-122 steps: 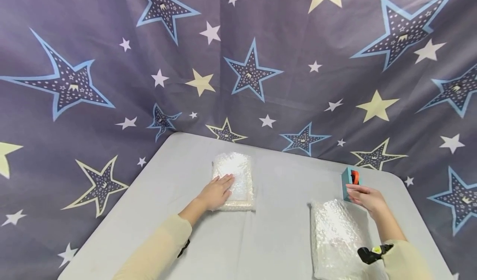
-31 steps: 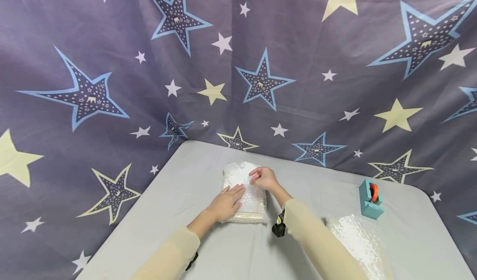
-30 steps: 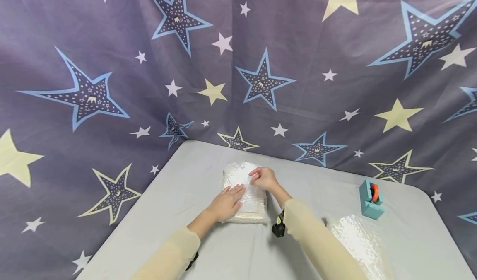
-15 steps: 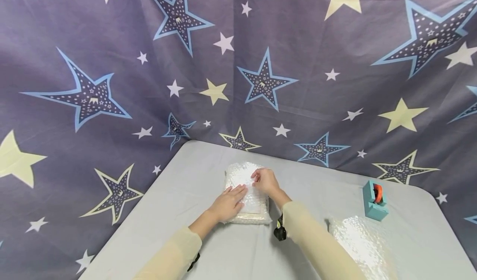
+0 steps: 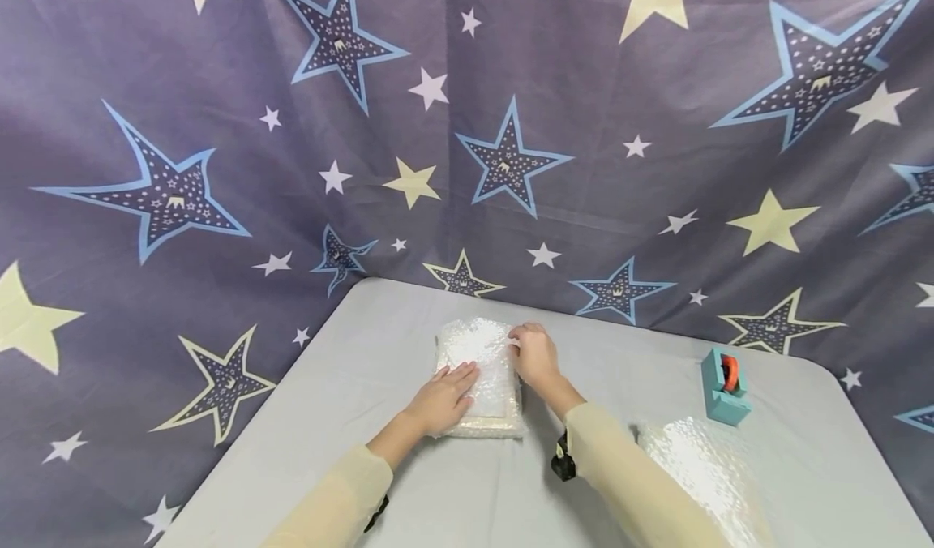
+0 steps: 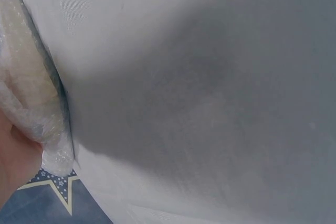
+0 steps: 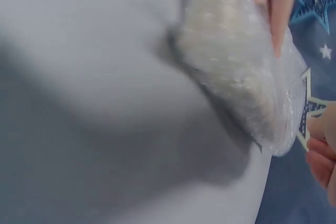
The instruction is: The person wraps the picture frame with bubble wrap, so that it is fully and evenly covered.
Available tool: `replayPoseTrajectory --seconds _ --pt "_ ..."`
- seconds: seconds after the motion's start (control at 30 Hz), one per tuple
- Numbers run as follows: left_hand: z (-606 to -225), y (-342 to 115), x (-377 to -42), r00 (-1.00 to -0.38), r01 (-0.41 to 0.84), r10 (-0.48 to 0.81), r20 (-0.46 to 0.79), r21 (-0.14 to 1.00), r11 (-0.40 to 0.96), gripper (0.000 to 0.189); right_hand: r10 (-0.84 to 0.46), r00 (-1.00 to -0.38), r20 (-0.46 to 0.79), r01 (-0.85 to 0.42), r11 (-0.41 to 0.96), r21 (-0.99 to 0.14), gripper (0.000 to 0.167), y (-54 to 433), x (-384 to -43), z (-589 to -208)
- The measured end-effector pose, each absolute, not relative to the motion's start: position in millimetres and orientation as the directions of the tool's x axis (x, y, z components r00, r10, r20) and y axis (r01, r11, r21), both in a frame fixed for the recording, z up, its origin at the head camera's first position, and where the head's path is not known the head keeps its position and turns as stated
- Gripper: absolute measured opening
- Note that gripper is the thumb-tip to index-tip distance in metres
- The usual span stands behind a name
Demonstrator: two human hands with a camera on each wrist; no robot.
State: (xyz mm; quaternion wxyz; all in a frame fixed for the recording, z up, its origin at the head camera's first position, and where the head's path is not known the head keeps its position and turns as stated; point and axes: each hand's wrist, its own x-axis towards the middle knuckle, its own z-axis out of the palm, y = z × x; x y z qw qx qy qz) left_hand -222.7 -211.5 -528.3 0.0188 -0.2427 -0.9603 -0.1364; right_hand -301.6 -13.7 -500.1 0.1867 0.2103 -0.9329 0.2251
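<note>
A bubble-wrapped packet (image 5: 477, 341) lies flat on the table, with a pale rectangular item showing through the wrap. Spread across its left half, my left hand (image 5: 442, 400) presses on it with straight fingers. My right hand (image 5: 535, 357) is at its upper right edge, fingers curled and fingertips pinched on what looks like a thin strip of clear tape, hardly visible. In the right wrist view, the curled right fingers (image 7: 321, 162) sit just off the packet's end (image 7: 236, 61). The left wrist view shows only the packet's side (image 6: 31, 72) and part of the left hand.
A teal tape dispenser (image 5: 722, 406) with an orange roll stands at the right of the grey-white table (image 5: 584, 361). In front of it lies a second bubble-wrapped piece (image 5: 696, 463), partly behind the right sleeve. Star-patterned curtain (image 5: 503, 240) hangs behind the table and on its left.
My right hand left the tape dispenser and came over to the packet. In the last half second it slid right, from the packet's top to its right edge. The left hand stays put.
</note>
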Motion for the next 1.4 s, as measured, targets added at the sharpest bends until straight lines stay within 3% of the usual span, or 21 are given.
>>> replayPoseTrajectory --seconds 0.1,0.23,0.37,0.6,0.9,1.17,1.4 --pt "-528.5 -213.7 -223.1 -0.885 0.465 0.455 0.099 0.249 0.849 0.052 -0.446 -0.765 0.465 -0.612 0.727 -0.310 0.021 -11.2 -285.3 -505.0" --pt "-526.1 -216.9 -223.8 -0.886 0.463 0.451 0.103 0.240 0.853 0.052 -0.592 -0.710 0.380 -0.696 0.673 -0.250 0.029 -11.9 -269.1 -511.0" --pt "-524.3 -217.8 -222.9 -0.887 0.461 0.452 0.095 0.236 0.856 0.052 -0.624 -0.721 0.303 -0.690 0.689 -0.222 0.035 -11.3 -265.3 -516.3" --pt "-523.4 -217.4 -220.6 -0.886 0.462 0.454 0.095 0.257 0.849 0.051 -0.649 -0.697 0.307 -0.713 0.675 -0.192 0.042 -8.7 -263.0 -524.3" --pt "-519.5 -218.4 -227.7 -0.885 0.463 0.458 0.081 0.248 0.851 0.053 -0.652 -0.716 0.251 -0.696 0.698 -0.170 0.040 -10.2 -269.3 -520.9" --pt "-503.4 -216.9 -232.5 -0.877 0.453 0.479 0.031 0.383 0.805 0.053 -0.636 -0.743 0.206 -0.668 0.721 -0.185 0.040 -8.1 -267.4 -522.0" --pt "-505.5 -205.5 -236.7 -0.879 0.467 0.476 0.037 0.270 0.842 0.052 -0.630 -0.745 0.217 -0.666 0.717 -0.206 0.040 -2.9 -264.5 -528.0"
